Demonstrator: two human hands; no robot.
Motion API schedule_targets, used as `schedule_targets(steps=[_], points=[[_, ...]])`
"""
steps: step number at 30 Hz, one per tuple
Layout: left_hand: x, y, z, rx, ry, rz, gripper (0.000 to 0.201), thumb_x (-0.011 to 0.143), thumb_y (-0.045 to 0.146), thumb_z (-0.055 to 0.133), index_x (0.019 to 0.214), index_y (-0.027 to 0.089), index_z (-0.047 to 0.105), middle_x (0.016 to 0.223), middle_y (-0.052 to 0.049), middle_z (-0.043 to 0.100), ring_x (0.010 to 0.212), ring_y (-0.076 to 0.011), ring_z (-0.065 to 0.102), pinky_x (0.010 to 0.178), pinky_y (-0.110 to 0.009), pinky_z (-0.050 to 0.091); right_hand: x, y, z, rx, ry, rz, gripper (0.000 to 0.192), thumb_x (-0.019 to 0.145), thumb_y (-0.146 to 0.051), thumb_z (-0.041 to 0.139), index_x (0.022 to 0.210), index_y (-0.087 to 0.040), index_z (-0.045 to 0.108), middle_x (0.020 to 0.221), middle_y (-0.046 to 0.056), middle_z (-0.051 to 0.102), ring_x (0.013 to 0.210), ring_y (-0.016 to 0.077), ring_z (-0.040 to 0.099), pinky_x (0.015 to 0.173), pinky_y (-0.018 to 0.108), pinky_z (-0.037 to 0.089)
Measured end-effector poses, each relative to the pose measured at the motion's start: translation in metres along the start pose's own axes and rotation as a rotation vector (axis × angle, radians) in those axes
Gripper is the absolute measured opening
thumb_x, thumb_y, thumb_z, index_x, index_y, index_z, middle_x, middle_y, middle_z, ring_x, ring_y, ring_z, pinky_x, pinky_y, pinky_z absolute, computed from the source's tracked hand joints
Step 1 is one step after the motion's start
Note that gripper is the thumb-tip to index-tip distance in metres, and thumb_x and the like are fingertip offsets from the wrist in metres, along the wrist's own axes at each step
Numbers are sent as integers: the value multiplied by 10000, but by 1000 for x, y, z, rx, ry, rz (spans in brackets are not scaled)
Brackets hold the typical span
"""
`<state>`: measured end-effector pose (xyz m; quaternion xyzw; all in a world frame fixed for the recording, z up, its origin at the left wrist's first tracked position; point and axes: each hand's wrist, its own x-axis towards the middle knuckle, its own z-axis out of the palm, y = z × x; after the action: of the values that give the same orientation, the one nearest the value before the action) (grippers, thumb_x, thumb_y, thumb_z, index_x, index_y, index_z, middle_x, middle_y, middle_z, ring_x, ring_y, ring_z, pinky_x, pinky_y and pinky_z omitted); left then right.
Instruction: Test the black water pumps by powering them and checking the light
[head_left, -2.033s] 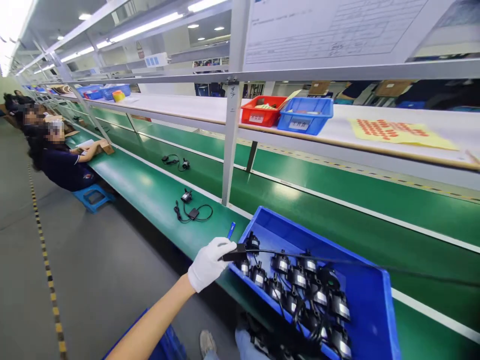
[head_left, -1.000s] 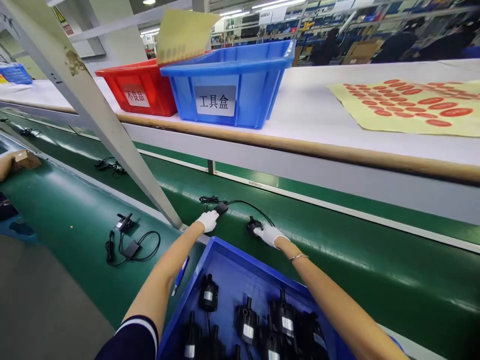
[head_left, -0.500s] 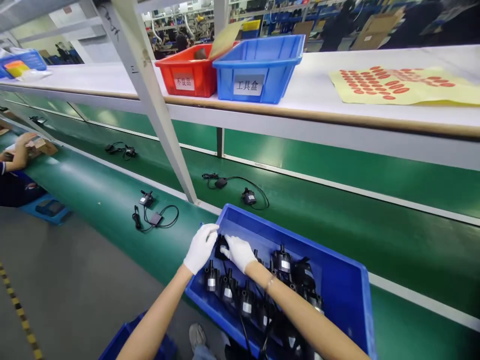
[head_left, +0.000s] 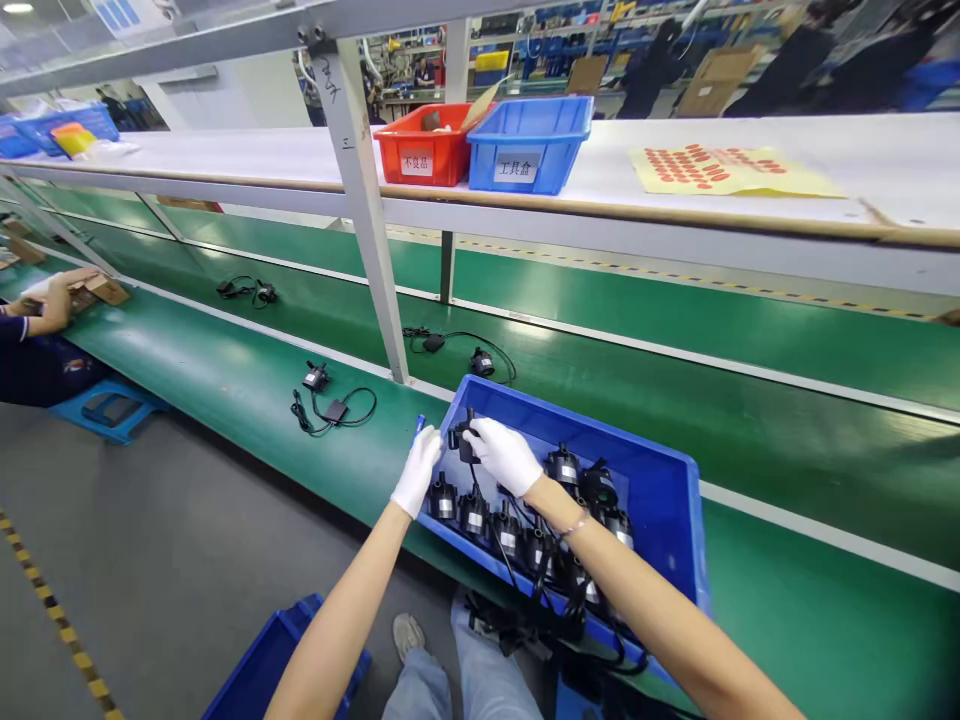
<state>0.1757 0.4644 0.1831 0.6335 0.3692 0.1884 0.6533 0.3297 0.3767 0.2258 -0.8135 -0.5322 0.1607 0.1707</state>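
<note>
- Since half a second ago your hands have lifted a pump point(head_left: 463, 440) clear of the rows in the tray point(head_left: 670, 497).
- The belt point(head_left: 750, 440) carries a wired pump point(head_left: 480, 362) at 12 o'clock of the tray.
- Your right hand point(head_left: 504, 455) is closed round the lifted pump, at the tray's 10 o'clock corner.
- Your left hand point(head_left: 417, 470) rests at the tray's rim; its grip I cannot tell.

Gloves point(head_left: 504, 455): white knit cloth, matt. Bin point(head_left: 670, 498): blue plastic, smooth, slight sheen. Pumps point(head_left: 474, 516): black plastic, silvery labels. Belt point(head_left: 675, 420): green, glossy, smooth. Post point(head_left: 367, 220): grey metal, dull. Sheet point(head_left: 731, 170): yellow paper, matt.
</note>
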Motion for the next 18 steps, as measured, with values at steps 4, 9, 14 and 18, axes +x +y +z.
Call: schedule_targets(steps=[4,9,14,18], points=[[-18,36,6,-129,-225,4,594,978,631,422,1363,194,540,1257,-123,657,1091,-252,659,941,-496,549,-52,-45,-56,88,128,-138,251,1016,-335,493,1049,-184,690,1011,84,713,953,222,665,880,368,520],[-99,61,-16,-259,-325,-16,725,951,729,237,1344,228,585,1055,-105,722,983,-271,689,878,-454,574,-109,-90,-80,220,135,-206,310,995,-418,472,1148,-246,681,1009,50,731,881,188,684,842,318,545],[-220,46,-82,-730,-254,-159,659,794,810,474,1154,307,700,1081,-76,728,994,-269,708,836,-421,593,-148,-82,-4,211,-70,-92,397,1038,-306,339,1292,-178,617,1205,115,715,1095,202,685,963,344,547],[-304,26,-142,-977,63,-68,508,756,809,543,1088,456,693,1020,-6,733,879,-210,715,755,-360,616,-198,-61,80,35,-311,47,181,821,-252,722,960,-138,750,1030,177,765,1050,324,704,1034,540,478]])
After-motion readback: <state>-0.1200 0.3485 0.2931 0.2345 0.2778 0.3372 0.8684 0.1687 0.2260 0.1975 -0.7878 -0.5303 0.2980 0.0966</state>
